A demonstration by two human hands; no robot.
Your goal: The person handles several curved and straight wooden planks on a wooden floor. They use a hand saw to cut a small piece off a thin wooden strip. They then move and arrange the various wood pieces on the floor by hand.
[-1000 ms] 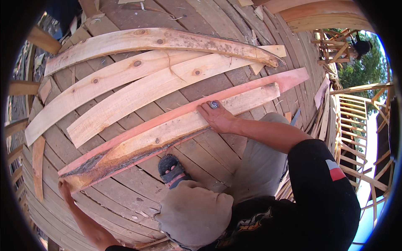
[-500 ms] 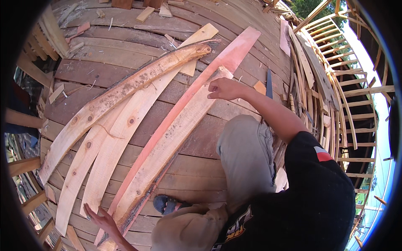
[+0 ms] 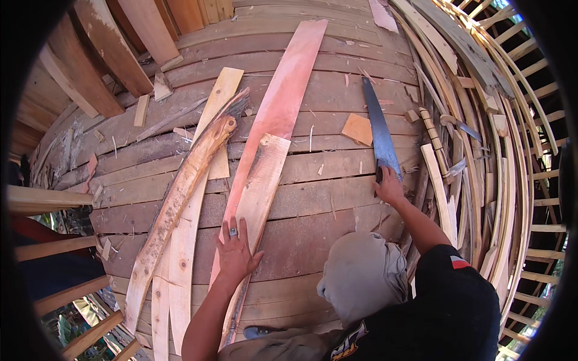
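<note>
My left hand lies with fingers spread on a pale plank, a ring on one finger. That plank rests on top of a longer pink-stained board, which sticks out beyond its far end. Over on the right, my right hand is closed round the dark handle of a handsaw. The saw's blade lies on the wooden floor and points away from me. Left of the pink board, a curved slab with bark edges lies across thinner pale boards.
A small square wood offcut lies left of the saw blade. Long strips of lumber are heaped along the right side. Upright boards stand at the far left. Shavings and scraps litter the plank floor.
My right hand has left the far end of the pale plank and taken hold of the handsaw. My left hand has moved onto the plank. The view has shifted too.
</note>
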